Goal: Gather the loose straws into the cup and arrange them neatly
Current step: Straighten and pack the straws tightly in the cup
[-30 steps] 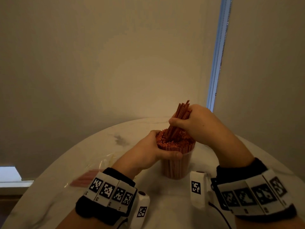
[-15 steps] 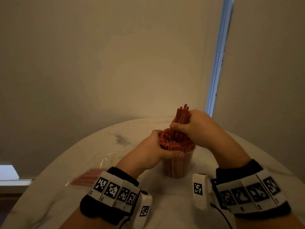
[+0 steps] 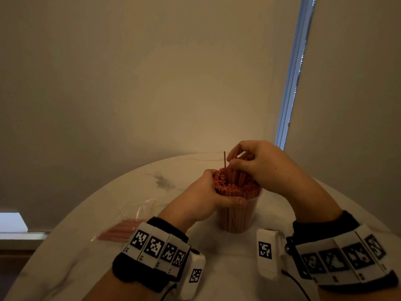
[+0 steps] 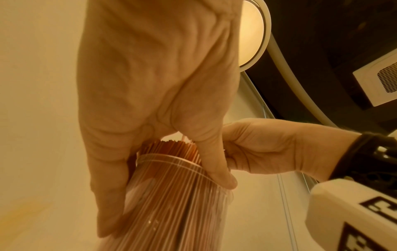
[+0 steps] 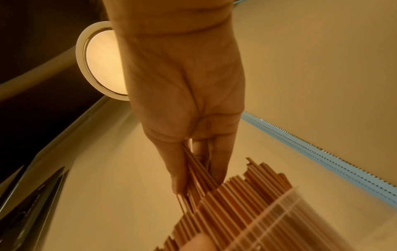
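In the head view, the clear cup [image 3: 237,216], standing on the round table [image 3: 91,253], is being clasped near its rim by the left hand [image 3: 208,198], presumably so it is kept from tipping. A small bunch of straws [image 3: 235,168] is being pinched by the right hand [image 3: 258,166] and fed into the packed mass; one straw [image 3: 224,161] is standing proud. More straws are lying in a plastic bag [image 3: 123,230] at the left.

In the left wrist view, the cup wall [image 4: 171,195] is being wrapped by curled fingers [image 4: 107,195] and thumb.

In the right wrist view, the bunch [image 5: 193,169] is being squeezed between thumb and fingers [image 5: 223,163], seemingly for guidance.
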The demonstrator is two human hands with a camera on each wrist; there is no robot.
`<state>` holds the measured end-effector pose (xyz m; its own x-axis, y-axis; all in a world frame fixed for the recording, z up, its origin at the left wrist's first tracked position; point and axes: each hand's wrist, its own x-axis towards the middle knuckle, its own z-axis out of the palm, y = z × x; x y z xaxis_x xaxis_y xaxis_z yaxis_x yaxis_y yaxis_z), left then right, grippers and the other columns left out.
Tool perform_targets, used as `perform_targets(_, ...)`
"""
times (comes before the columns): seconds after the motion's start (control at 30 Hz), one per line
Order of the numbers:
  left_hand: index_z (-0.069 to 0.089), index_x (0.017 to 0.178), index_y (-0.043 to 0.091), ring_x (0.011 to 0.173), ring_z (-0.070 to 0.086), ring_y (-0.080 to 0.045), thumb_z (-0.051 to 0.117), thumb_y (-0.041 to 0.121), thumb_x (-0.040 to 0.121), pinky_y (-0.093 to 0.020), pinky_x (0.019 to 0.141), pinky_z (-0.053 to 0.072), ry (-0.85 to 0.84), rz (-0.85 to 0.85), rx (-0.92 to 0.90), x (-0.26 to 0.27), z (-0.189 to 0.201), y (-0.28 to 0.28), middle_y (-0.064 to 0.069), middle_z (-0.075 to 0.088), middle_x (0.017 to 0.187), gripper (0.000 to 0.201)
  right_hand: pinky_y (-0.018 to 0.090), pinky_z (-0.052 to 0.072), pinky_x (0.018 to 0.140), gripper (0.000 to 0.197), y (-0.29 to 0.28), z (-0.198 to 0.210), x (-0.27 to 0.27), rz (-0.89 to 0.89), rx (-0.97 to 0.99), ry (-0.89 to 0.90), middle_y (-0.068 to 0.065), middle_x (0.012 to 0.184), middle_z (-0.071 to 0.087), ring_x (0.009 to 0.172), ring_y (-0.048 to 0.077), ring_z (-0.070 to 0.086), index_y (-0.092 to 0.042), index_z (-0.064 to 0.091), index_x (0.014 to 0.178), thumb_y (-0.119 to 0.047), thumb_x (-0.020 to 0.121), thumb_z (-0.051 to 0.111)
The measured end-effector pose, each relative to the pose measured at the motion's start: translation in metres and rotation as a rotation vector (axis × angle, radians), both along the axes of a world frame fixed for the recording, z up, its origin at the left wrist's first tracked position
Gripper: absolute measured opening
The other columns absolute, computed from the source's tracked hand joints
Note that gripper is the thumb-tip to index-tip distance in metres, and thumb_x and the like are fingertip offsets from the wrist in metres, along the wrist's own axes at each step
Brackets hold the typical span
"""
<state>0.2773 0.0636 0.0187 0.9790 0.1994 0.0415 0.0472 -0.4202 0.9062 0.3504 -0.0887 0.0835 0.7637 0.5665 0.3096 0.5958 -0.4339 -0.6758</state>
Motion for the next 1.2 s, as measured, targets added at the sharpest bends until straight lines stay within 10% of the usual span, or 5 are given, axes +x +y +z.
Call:
perform_targets(0.43, 0.044, 0.131, 0.019, 0.104, 0.066, -0.009, 0.092, 0.022, 0.071, -0.027, 0.084, 0.058, -0.008, 0.002, -0.021, 0.002, -0.003, 0.001, 0.003, 0.068, 0.114, 0.077, 0.028, 0.038, 0.102, 0.052, 0.006, -0.006, -0.002, 0.096, -0.204, -0.066, -0.007, 0.148, 0.046, 0.132, 0.015, 0.047, -0.035, 0.033, 0.150, -0.046, 0.101, 0.048)
perform_targets(0.57, 0.046, 0.136, 0.009, 0.100, 0.066, -0.018, 0.082, 0.003, 0.077, -0.036, 0.080, 0.056, -0.012, -0.015, 0.002, 0.006, -0.004, 0.002, -0.011, 0.067, 0.117, 0.069, 0.024, 0.038, 0.095, 0.050, 0.011, -0.013, -0.006, 0.137, -0.359, -0.069, -0.007, 0.140, 0.055, 0.121, 0.011, 0.053, -0.033, 0.046, 0.146, -0.053, 0.100, 0.046)
perform_targets(1.0, 0.043, 0.135, 0.022, 0.112, 0.062, -0.009, 0.096, 0.036, 0.064, -0.033, 0.096, 0.055, -0.014, -0.008, -0.020, 0.001, -0.001, 0.001, 0.007, 0.064, 0.121, 0.090, 0.026, 0.056, 0.071, 0.007, -0.004, 0.006, -0.001, 0.002, 0.007, -0.137, -0.011, 0.081, 0.071, 0.078, 0.003, 0.067, -0.032, 0.073, 0.088, -0.025, 0.086, 0.076)
perform_targets(1.07, 0.042, 0.135, 0.024, 0.109, 0.062, -0.006, 0.096, 0.039, 0.064, -0.027, 0.091, 0.055, -0.014, -0.007, -0.012, 0.001, -0.001, 0.002, 0.009, 0.065, 0.119, 0.091, 0.030, 0.055, 0.085, 0.011, -0.001, 0.005, 0.000, -0.026, 0.058, -0.183, -0.013, 0.095, 0.074, 0.091, 0.003, 0.068, -0.033, 0.075, 0.101, -0.032, 0.092, 0.069)
perform_targets(1.2, 0.043, 0.136, 0.017, 0.110, 0.065, -0.016, 0.094, 0.024, 0.069, -0.034, 0.089, 0.057, -0.019, 0.004, -0.029, 0.005, -0.006, 0.002, 0.000, 0.066, 0.119, 0.084, 0.034, 0.025, 0.118, 0.047, 0.009, -0.012, 0.000, 0.131, -0.533, -0.039, -0.009, 0.157, 0.039, 0.143, 0.014, 0.035, -0.031, 0.041, 0.150, -0.043, 0.106, 0.038)
